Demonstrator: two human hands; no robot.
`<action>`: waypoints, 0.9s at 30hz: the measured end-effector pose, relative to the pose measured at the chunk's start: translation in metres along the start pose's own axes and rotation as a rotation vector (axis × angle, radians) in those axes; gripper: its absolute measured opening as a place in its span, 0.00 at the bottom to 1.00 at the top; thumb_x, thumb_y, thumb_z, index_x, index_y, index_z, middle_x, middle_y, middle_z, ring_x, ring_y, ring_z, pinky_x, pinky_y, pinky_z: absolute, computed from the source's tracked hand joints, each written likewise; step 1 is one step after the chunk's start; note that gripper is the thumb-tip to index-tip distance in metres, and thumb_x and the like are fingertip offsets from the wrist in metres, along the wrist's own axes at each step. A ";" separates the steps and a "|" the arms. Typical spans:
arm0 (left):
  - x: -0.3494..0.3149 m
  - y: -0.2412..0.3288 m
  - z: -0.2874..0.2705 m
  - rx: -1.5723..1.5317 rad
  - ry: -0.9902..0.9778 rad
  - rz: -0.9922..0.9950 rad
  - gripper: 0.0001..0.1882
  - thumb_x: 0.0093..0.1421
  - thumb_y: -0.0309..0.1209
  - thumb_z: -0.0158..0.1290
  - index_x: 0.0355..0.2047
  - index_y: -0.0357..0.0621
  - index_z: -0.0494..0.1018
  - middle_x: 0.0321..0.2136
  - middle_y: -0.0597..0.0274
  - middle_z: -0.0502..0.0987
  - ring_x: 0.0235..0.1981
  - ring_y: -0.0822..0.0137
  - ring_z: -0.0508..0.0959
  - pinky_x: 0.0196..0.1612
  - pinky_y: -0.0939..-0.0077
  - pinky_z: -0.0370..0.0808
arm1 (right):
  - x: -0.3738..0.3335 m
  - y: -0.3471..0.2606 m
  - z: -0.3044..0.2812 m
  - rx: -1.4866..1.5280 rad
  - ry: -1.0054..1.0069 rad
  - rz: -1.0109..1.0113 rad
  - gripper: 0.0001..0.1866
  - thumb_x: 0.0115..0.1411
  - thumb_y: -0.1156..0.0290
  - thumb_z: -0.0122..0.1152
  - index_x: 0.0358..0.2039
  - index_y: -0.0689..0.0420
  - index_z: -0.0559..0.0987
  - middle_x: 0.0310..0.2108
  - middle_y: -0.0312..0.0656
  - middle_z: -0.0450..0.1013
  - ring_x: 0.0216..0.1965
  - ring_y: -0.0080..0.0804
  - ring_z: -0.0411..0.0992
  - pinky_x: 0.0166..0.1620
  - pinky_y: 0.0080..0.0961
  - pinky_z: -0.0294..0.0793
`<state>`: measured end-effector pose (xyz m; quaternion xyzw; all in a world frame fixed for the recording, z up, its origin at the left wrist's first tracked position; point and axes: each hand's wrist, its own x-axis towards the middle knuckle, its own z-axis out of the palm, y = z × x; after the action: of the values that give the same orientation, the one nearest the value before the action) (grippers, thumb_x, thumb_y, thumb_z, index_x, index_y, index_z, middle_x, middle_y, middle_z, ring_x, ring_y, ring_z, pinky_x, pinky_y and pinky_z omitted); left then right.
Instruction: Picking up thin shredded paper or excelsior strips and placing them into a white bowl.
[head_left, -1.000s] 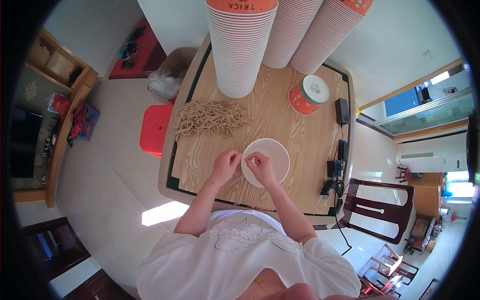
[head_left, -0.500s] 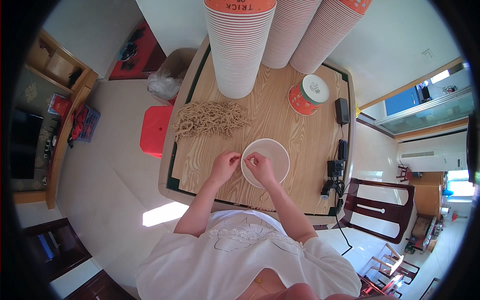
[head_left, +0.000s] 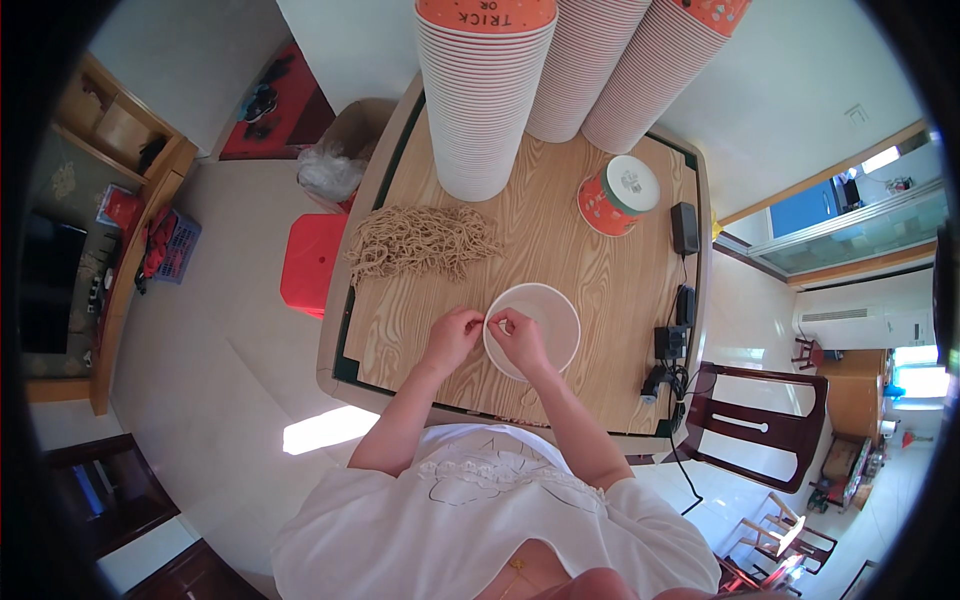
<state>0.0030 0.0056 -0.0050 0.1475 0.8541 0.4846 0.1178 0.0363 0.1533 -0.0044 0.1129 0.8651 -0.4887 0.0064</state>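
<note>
A white paper bucket (head_left: 562,330) stands with its mouth up near the table's front edge. Outside its left rim is my left hand (head_left: 455,338), fingers pinched together against the wall. My right hand (head_left: 520,342) reaches over the near rim, and its closed fingertips meet the left wall from inside. Whatever is between the fingertips is too small to make out. Beyond my left hand lies a tangled heap of tan cords (head_left: 425,242). An orange paper bucket with a green band (head_left: 606,203) sits upside down at the back right, its white base up.
Tall stacks of nested paper buckets (head_left: 482,110) rise at the table's back. Black power adapters (head_left: 684,228) and cables line the right edge. A red stool (head_left: 312,262) stands left of the table (head_left: 400,345), a dark wooden chair (head_left: 755,425) to its right.
Both hands stay at the bucket's left rim. My left fingertips have come in closer to the rim, nearer the right ones. The rest of the table looks the same.
</note>
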 end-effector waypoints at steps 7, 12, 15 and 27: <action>0.001 -0.007 0.009 -0.141 -0.056 -0.156 0.04 0.51 0.23 0.50 0.28 0.39 0.70 0.24 0.58 0.74 0.24 0.65 0.74 0.27 0.75 0.71 | -0.011 -0.025 -0.018 -0.014 -0.153 -0.019 0.12 0.50 0.69 0.57 0.35 0.57 0.71 0.17 0.42 0.67 0.20 0.32 0.68 0.25 0.28 0.67; 0.003 -0.054 0.028 -0.647 -0.132 -0.313 0.02 0.52 0.24 0.48 0.27 0.40 0.69 0.22 0.62 0.73 0.22 0.71 0.73 0.24 0.77 0.70 | -0.043 -0.059 -0.012 -0.311 -0.434 -0.416 0.13 0.50 0.70 0.54 0.37 0.57 0.69 0.28 0.48 0.72 0.32 0.41 0.72 0.32 0.35 0.71; 0.007 -0.029 0.018 -0.976 -0.255 -0.778 0.02 0.53 0.25 0.47 0.29 0.42 0.68 0.21 0.62 0.72 0.18 0.70 0.72 0.22 0.77 0.70 | -0.051 -0.081 -0.015 -0.498 -0.422 -0.696 0.14 0.49 0.69 0.53 0.37 0.58 0.70 0.31 0.50 0.71 0.33 0.44 0.71 0.34 0.38 0.70; 0.011 0.002 0.015 -0.856 -0.138 -0.711 0.03 0.56 0.27 0.46 0.32 0.46 0.68 0.18 0.70 0.68 0.17 0.80 0.65 0.14 0.87 0.58 | 0.037 -0.035 -0.038 -0.635 -0.281 -0.427 0.07 0.51 0.67 0.51 0.28 0.55 0.76 0.27 0.44 0.72 0.35 0.41 0.70 0.45 0.39 0.64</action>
<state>-0.0017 0.0228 -0.0115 -0.1790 0.5689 0.7078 0.3787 -0.0031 0.1750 0.0401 -0.1445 0.9678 -0.1981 0.0575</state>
